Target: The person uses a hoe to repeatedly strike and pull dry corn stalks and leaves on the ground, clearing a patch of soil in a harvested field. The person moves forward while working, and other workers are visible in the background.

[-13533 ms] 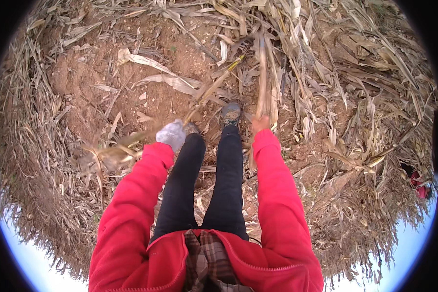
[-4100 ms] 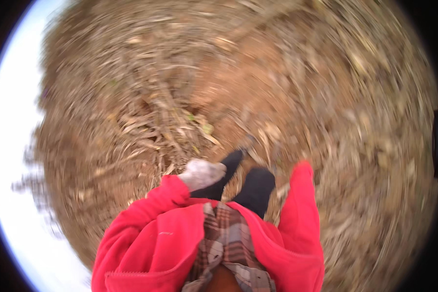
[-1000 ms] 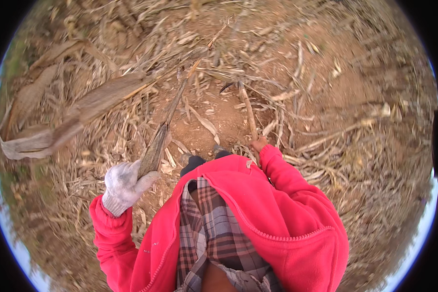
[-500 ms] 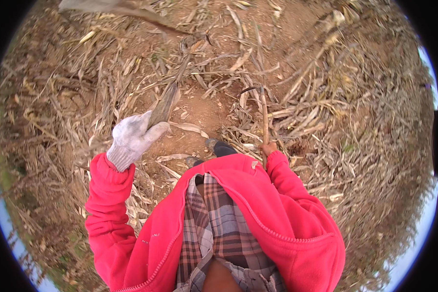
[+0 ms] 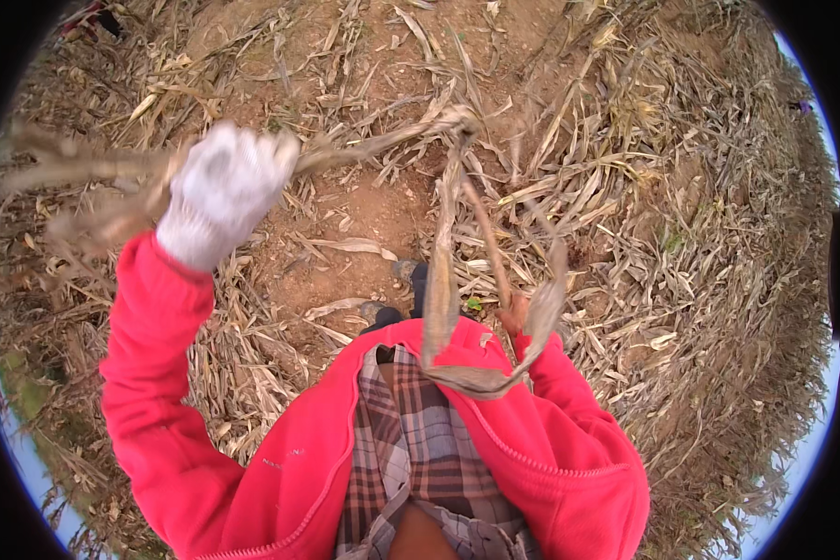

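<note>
Raised at the left, my left hand (image 5: 224, 191), in a whitish knit glove, is closed around a dry corn stalk (image 5: 378, 145). The stalk stretches right from the fist, and long withered leaves (image 5: 443, 261) hang from its end across the front of my red jacket. Its other end is smeared by motion left of the glove. My bare right hand (image 5: 513, 313) grips the wooden handle of a sickle (image 5: 488, 233) beside my right hip. Stalk and leaves hide the sickle's blade, and a curled leaf hangs close to the right hand.
Dry corn leaves and stalks (image 5: 616, 168) litter the brown soil (image 5: 373, 219) all around. My shoes (image 5: 369, 310) stand on the soil just ahead of the jacket. Something dark and red (image 5: 103, 21) shows at the far upper left edge.
My left hand has moved up and left with the corn stalk, which has swung from pointing forward to lying crosswise. Its leaves now hang before the jacket. The sickle's top has tilted left.
</note>
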`<state>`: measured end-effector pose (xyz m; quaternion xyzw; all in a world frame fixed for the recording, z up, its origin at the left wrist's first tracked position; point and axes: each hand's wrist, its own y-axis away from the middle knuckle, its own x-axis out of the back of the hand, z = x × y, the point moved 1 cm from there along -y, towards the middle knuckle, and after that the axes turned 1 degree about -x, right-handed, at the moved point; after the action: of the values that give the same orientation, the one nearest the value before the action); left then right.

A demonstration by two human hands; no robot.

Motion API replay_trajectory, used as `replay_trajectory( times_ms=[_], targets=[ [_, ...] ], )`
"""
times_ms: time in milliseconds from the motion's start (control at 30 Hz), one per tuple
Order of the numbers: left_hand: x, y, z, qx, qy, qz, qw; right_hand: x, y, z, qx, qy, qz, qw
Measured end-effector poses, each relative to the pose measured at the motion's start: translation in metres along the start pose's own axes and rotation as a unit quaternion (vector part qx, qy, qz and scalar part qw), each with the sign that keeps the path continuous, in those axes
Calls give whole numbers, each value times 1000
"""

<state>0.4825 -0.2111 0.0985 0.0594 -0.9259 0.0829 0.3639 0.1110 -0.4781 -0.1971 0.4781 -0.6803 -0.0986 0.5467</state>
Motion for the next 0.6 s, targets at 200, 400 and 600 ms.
replay_trajectory(
  times_ms=[200, 400, 600],
  targets=[
    [35, -129, -46, -47, 95, 70, 992, 23, 54, -49, 149, -43, -79, 985],
    [50, -208, 61, -95, 236, 266, 930, 75, 28, -9, 101, -160, 26, 982],
    [-15, -114, 116, 7, 389, 185, 902, 123, -58, 61, -22, -133, 230, 964]
  ],
)
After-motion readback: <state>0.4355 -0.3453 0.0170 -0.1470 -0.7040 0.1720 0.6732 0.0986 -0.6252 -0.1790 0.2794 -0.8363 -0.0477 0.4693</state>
